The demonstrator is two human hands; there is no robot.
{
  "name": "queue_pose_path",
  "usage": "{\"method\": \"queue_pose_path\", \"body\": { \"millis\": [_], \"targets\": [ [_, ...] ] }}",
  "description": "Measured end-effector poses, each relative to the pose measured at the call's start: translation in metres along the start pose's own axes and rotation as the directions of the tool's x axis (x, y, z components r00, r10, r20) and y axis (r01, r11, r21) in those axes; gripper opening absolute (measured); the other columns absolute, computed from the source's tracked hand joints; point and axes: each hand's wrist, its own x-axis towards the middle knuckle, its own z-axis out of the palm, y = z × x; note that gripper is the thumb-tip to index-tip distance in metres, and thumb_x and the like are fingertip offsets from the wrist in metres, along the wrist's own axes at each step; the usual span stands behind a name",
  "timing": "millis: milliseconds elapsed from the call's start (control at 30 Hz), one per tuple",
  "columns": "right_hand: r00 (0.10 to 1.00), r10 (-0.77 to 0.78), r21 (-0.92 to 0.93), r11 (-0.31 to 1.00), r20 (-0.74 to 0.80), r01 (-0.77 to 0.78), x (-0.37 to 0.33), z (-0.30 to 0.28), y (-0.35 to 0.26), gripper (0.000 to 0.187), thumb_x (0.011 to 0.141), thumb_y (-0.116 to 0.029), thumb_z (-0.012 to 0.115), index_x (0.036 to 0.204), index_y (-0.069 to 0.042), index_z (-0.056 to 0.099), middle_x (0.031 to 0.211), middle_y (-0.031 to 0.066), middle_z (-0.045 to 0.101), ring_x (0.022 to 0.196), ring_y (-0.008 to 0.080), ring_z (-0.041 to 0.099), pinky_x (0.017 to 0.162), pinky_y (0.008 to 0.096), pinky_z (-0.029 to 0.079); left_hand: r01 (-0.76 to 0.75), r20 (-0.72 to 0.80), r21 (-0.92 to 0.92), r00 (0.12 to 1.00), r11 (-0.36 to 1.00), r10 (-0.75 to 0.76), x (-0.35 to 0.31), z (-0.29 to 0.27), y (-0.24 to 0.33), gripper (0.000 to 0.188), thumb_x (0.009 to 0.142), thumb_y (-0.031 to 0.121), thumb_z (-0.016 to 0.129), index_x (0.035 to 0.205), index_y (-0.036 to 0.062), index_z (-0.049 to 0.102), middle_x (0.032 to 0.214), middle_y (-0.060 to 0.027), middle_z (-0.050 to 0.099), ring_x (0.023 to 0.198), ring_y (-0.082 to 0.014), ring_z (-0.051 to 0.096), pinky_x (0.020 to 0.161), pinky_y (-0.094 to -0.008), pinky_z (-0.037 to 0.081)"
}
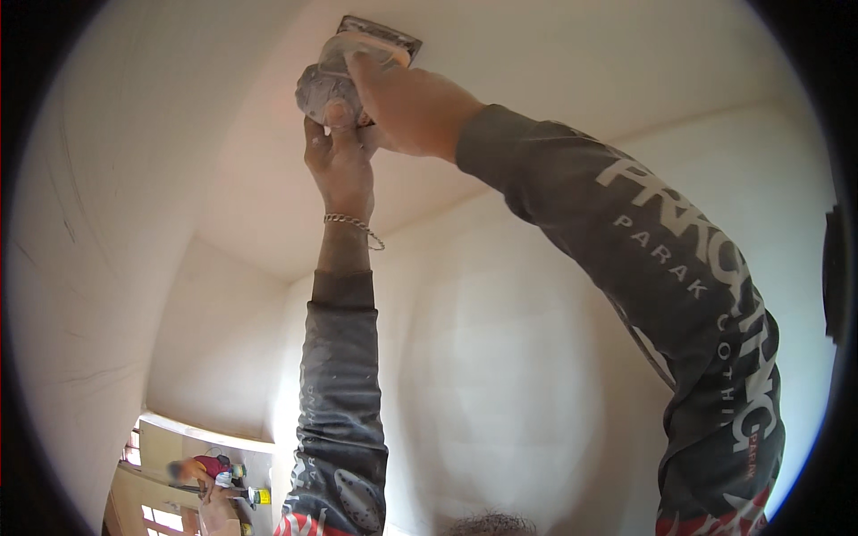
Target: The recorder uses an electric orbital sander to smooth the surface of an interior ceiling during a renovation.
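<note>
Overhead, a dust-coated grey hand tool with a flat rectangular pad point(400, 37) is held up at the pale ceiling point(554, 54). Its kind is hard to make out; the rounded grey body resembles a palm sander. My right hand point(416, 103) reaches in from the right and wraps round the tool's side, near a pale, translucent-looking part. From below, my left hand point(342, 170) grips the rounded underside, thumb and fingers closed against it. Both hands sit close together, and the right-hand fingers are partly hidden. A chain bracelet point(347, 219) hangs on my left wrist.
A pale, streaked wall point(80, 205) rises close on the left. Far below at lower left, a person in a dark red top point(211, 464) bends beside a yellow bucket point(260, 496) and some boards. A dark object point(833, 277) stands at the right rim.
</note>
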Motion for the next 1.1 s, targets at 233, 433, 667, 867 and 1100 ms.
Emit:
{"method": "queue_pose_path", "body": {
  "millis": [233,433,667,867,1100],
  "targets": [
    [0.985,-0.019,-0.086,0.996,-0.171,0.004,-0.007,-0.006,0.010,0.067,0.082,-0.024,0.085,0.121,0.007,0.041,0.089,0.0256,0.072,0.079,0.0395,0.075,0.066,0.0454,0.060,-0.063,0.059,-0.065,0.996,0.996,0.067,0.003,0.019,0.008,0.074,0.098,0.047,0.071,0.142,-0.0069,0.045,0.128,-0.0194,0.065,0.116,-0.0216,0.064,0.096,-0.0320,0.054],
    [0.994,0.006,0.108,0.994,-0.110,0.006,-0.012,-0.030,0.011,0.075,0.087,-0.023,0.080,0.129,0.015,0.031,0.112,0.0407,0.062,0.104,0.0514,0.067,0.088,0.0515,0.056,-0.116,0.055,-0.121,0.991,0.986,0.123,0.002,0.035,0.020,0.063,0.099,0.033,0.072,0.140,-0.0088,0.047,0.122,-0.0218,0.069,0.113,-0.0222,0.066,0.093,-0.0315,0.054],
    [0.986,0.069,-0.077,0.994,-0.151,-0.081,-0.028,-0.056,0.015,0.093,0.091,-0.037,0.079,0.139,0.016,0.020,0.099,0.0368,0.069,0.094,0.0493,0.072,0.079,0.0481,0.060,-0.166,0.075,0.021,0.984,0.986,0.164,-0.002,0.061,0.027,0.054,0.095,0.028,0.077,0.133,-0.0032,0.056,0.113,-0.0161,0.074,0.103,-0.0196,0.070,0.087,-0.0341,0.057],
    [0.970,0.014,-0.076,0.997,-0.245,-0.034,-0.050,-0.084,0.028,0.090,0.088,-0.034,0.083,0.140,0.007,0.023,0.104,0.0324,0.070,0.094,0.0477,0.072,0.079,0.0470,0.061,-0.538,0.149,0.116,0.841,0.835,0.521,-0.004,0.096,0.039,0.061,0.098,0.036,0.072,0.136,-0.0077,0.054,0.117,-0.0221,0.073,0.108,-0.0256,0.071,0.089,-0.0350,0.059],
    [0.957,0.143,0.000,0.989,-0.251,-0.148,-0.068,-0.071,0.026,0.082,0.088,-0.027,0.081,0.140,0.003,0.026,0.107,0.0337,0.068,0.097,0.0483,0.071,0.080,0.0481,0.060,-0.156,0.249,-0.103,0.952,0.982,0.178,-0.021,0.090,0.041,0.065,0.099,0.039,0.071,0.139,-0.0083,0.052,0.120,-0.0230,0.072,0.111,-0.0268,0.071,0.088,-0.0360,0.060]
  ]
}}
